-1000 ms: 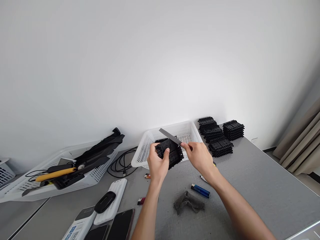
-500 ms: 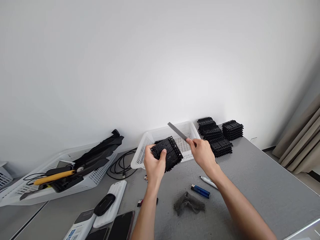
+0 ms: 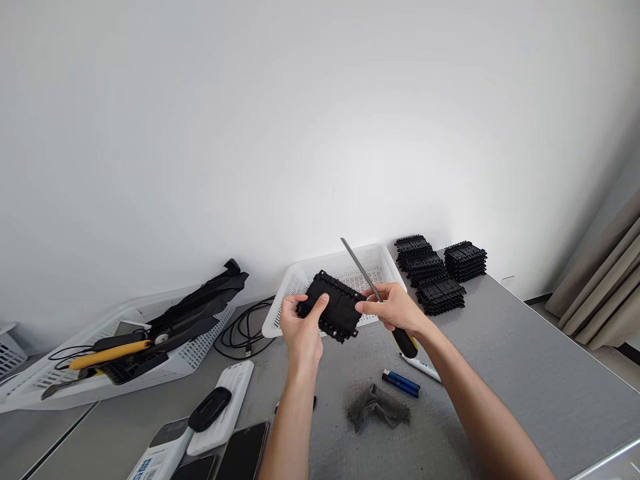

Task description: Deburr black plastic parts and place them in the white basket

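My left hand grips a black plastic panel by its left side, the thumb lying on its flat, smooth-looking face. Toothed connectors run along the panel's long edges. In my right hand is a flat file, its grey blade pointing up and left, its black and yellow handle hanging below the palm. The thumb and fingers of that hand also reach the right edge of the panel. Beneath and behind the panel stands a white perforated basket.
Stacks of similar black panels stand at the right by the wall. A grey cloth, a blue lighter-like object and a white marker lie in front. Leftward are a tool-filled basket, a black cable and phones.
The panel has been turned so another face shows. My right hand has moved down and left to the panel's edge, and the file now stands steeper, with its handle exposed.
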The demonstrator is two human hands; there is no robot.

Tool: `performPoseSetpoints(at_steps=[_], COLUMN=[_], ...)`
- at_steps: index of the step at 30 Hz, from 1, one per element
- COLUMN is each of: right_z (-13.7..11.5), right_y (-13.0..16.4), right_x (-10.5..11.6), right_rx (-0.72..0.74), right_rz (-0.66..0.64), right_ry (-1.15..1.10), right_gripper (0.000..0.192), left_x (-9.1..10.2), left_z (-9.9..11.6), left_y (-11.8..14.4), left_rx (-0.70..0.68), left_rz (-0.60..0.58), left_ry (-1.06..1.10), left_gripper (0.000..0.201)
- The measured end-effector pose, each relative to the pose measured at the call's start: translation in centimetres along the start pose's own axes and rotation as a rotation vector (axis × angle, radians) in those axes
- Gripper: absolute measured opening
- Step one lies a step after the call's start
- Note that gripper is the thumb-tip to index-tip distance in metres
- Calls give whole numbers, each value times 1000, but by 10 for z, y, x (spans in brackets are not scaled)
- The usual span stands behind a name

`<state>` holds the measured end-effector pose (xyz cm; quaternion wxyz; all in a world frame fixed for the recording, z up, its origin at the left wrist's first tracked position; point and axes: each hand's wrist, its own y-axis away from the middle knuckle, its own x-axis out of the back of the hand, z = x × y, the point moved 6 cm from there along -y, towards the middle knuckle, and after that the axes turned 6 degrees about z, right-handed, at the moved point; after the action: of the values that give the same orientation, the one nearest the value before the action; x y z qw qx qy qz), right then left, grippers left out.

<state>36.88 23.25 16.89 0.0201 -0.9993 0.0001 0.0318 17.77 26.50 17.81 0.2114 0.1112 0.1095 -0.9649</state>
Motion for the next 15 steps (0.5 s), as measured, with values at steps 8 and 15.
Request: performPoseSetpoints(at_steps=[8,15], right_z=[-10,-21], right_y=[-3,0], right_x=[25,33], right_rx=[204,369], right_rz=[277,388], right_ry=[58,306], right_gripper=[42,45], left_x=[-10,-17], left_z=[1,-7], left_y=[6,9], left_rx=[70,160], left_rz=[-260,-425], left_ry=[-191,-171], left_gripper=[55,60])
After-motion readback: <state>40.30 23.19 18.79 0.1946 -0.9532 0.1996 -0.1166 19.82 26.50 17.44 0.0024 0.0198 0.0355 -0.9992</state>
